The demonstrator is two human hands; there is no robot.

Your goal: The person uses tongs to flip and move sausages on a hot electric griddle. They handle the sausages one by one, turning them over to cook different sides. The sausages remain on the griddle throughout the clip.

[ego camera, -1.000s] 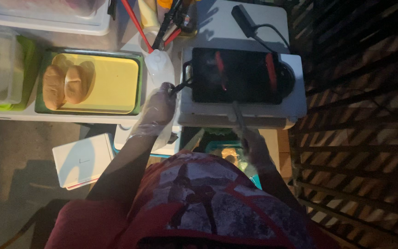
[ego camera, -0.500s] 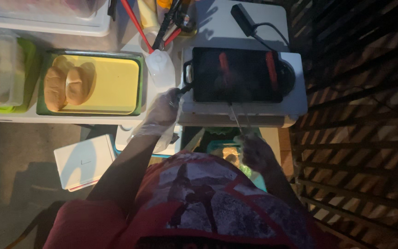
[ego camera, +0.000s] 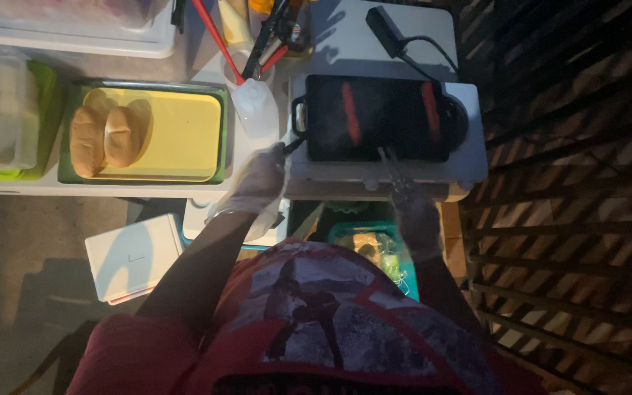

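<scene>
- Nearest: red printed shirt [ego camera: 309,322] fills the lower frame; both arms reach up from it. Both hands wear thin clear gloves.
- Left hand [ego camera: 257,179], at the front edge of the white counter [ego camera: 140,189], is curled shut on the dark handle [ego camera: 292,146] at the griddle's front-left corner.
- Right hand [ego camera: 415,216] is closed round slim metal tongs [ego camera: 393,167]; their tips lie over the front edge of the griddle, between the two sausages. Whether the tips are together, I cannot tell; light is dim.
- Griddle [ego camera: 385,121]: black, flat, rectangular, matte, seated on a white burner base [ego camera: 469,157] at the counter's right end. Two red sausages [ego camera: 350,113] lie across it, well apart, one left and one right.
- Judgement: step in hand is tending the sausages, pan steadied by the left hand. Next move calls for carrying the tongs forward over one sausage and pinching lightly, as the smooth skin could slip.
- Below the counter: teal bin [ego camera: 374,245] with pale food; white lidded box [ego camera: 133,256] on the floor.
- Left of griddle: translucent squeeze bottle [ego camera: 255,110]; yellow board in a green tray [ego camera: 217,132] holding two round, soft buns [ego camera: 107,135].
- Far edge: red-handled utensils [ego camera: 217,36] in a cup, a clear plastic tub [ego camera: 74,25], black cable [ego camera: 411,40].
</scene>
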